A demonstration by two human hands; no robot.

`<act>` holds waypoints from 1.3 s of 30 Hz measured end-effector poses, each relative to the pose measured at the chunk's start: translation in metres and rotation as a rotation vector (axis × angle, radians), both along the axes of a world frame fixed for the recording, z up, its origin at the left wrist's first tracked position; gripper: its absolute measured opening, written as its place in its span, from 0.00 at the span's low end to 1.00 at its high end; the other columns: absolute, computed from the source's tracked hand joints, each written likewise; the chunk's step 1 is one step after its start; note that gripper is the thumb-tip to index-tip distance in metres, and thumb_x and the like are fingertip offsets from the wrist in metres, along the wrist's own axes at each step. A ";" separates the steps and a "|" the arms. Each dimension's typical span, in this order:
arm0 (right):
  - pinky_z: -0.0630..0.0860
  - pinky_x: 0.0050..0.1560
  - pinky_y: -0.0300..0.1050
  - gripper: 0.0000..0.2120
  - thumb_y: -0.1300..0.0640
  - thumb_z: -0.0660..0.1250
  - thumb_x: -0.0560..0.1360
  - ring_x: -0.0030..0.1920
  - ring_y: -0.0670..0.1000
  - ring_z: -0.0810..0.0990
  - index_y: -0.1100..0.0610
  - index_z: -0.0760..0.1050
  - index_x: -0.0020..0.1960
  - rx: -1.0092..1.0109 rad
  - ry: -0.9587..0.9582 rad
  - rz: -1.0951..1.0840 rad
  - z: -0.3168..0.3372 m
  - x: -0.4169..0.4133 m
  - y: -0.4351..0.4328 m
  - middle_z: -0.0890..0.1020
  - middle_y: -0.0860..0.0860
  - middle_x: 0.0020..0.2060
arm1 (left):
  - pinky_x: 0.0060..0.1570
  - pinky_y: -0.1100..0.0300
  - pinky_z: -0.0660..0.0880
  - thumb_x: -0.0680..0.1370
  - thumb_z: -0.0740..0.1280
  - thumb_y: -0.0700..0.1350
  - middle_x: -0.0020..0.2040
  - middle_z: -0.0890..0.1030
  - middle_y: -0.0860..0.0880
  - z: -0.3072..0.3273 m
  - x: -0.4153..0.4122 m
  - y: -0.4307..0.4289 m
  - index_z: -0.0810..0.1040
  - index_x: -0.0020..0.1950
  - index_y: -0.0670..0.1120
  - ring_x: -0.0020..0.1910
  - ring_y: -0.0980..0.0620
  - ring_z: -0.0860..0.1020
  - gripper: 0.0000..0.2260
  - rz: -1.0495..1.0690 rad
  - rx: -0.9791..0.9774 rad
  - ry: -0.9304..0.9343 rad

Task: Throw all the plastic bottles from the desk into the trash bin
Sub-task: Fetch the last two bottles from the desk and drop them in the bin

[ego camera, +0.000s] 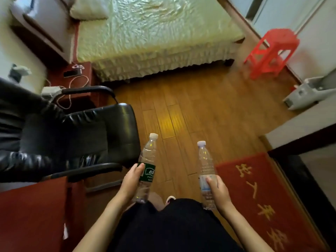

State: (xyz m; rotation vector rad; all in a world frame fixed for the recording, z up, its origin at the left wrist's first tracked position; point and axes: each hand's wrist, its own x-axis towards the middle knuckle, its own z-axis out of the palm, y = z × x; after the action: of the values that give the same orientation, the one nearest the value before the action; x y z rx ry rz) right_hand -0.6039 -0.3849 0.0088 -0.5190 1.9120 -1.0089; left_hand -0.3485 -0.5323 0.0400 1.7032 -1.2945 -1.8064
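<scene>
My left hand grips a clear plastic bottle with a green label around its middle, its white cap pointing away from me. My right hand holds a second clear bottle with a pale blue label, also cap forward. Both bottles are held out over the wooden floor in front of my body. A corner of the red-brown desk shows at the lower left. No trash bin is in view.
A black leather office chair stands close on the left. A bed with a pale cover lies ahead, a red plastic stool at the right. A red doormat lies on the wooden floor. A white appliance sits by the right wall.
</scene>
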 end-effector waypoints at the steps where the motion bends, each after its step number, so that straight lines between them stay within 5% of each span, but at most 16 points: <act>1: 0.74 0.31 0.31 0.21 0.41 0.62 0.69 0.37 0.48 0.80 0.58 0.75 0.51 -0.001 -0.006 -0.027 -0.001 -0.008 -0.002 0.81 0.53 0.40 | 0.48 0.47 0.76 0.71 0.61 0.61 0.45 0.83 0.44 -0.001 -0.012 -0.012 0.78 0.50 0.45 0.44 0.47 0.81 0.21 -0.022 -0.013 -0.004; 6: 0.73 0.29 0.29 0.09 0.55 0.63 0.80 0.37 0.49 0.79 0.61 0.74 0.53 -0.005 -0.041 -0.171 -0.006 -0.058 -0.039 0.80 0.55 0.41 | 0.46 0.51 0.75 0.80 0.61 0.52 0.45 0.83 0.44 -0.016 -0.066 -0.071 0.78 0.50 0.45 0.45 0.46 0.80 0.13 -0.104 -0.015 -0.059; 9: 0.73 0.27 0.31 0.15 0.49 0.65 0.77 0.34 0.49 0.79 0.61 0.74 0.54 -0.019 -0.016 -0.224 -0.009 -0.095 -0.080 0.81 0.55 0.39 | 0.43 0.54 0.75 0.82 0.59 0.49 0.46 0.83 0.43 -0.025 -0.099 -0.115 0.78 0.50 0.43 0.44 0.47 0.80 0.12 -0.126 -0.017 -0.080; 14: 0.74 0.22 0.36 0.09 0.57 0.62 0.80 0.28 0.51 0.77 0.63 0.73 0.55 -0.018 -0.030 -0.289 -0.014 -0.170 -0.170 0.78 0.55 0.32 | 0.40 0.57 0.73 0.82 0.58 0.48 0.42 0.81 0.46 -0.037 -0.175 -0.213 0.77 0.47 0.45 0.43 0.47 0.78 0.11 -0.183 -0.045 -0.108; 22: 0.76 0.27 0.36 0.10 0.54 0.64 0.79 0.29 0.46 0.81 0.59 0.72 0.55 -0.043 -0.003 -0.477 0.009 -0.295 -0.270 0.81 0.56 0.37 | 0.39 0.59 0.75 0.82 0.58 0.51 0.47 0.82 0.47 -0.002 -0.350 -0.374 0.76 0.50 0.52 0.46 0.49 0.81 0.08 -0.444 -0.109 -0.031; 29: 0.77 0.29 0.37 0.11 0.54 0.62 0.80 0.33 0.50 0.82 0.60 0.74 0.58 -0.005 0.002 -0.720 0.003 -0.386 -0.294 0.82 0.56 0.40 | 0.37 0.65 0.78 0.81 0.59 0.54 0.52 0.83 0.48 0.010 -0.507 -0.448 0.74 0.63 0.48 0.47 0.54 0.83 0.15 -0.644 -0.074 0.039; 32: 0.77 0.28 0.36 0.10 0.56 0.62 0.80 0.30 0.45 0.83 0.60 0.73 0.57 0.011 -0.030 -0.798 -0.010 -0.436 -0.305 0.82 0.57 0.41 | 0.35 0.67 0.78 0.81 0.58 0.53 0.52 0.82 0.49 0.000 -0.572 -0.468 0.74 0.64 0.47 0.47 0.54 0.83 0.16 -0.681 -0.053 0.036; 35: 0.78 0.31 0.43 0.14 0.53 0.63 0.79 0.34 0.52 0.83 0.61 0.73 0.59 0.007 -0.045 -0.828 -0.024 -0.497 -0.324 0.83 0.60 0.43 | 0.35 0.66 0.78 0.81 0.59 0.53 0.52 0.82 0.48 -0.009 -0.639 -0.486 0.74 0.64 0.47 0.47 0.53 0.83 0.16 -0.687 -0.028 0.035; 39: 0.77 0.28 0.37 0.14 0.53 0.62 0.80 0.31 0.48 0.83 0.60 0.73 0.60 -0.012 -0.060 -0.825 -0.022 -0.599 -0.363 0.82 0.57 0.42 | 0.35 0.66 0.76 0.81 0.58 0.53 0.51 0.82 0.47 -0.010 -0.730 -0.518 0.74 0.64 0.47 0.46 0.52 0.82 0.16 -0.665 -0.018 0.008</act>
State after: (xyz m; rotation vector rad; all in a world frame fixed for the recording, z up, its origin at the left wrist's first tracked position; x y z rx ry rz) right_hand -1.2024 -0.7481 -0.0127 0.3416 2.0938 -1.5160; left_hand -1.0784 -1.0501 0.0300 1.3349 -2.0347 -2.1107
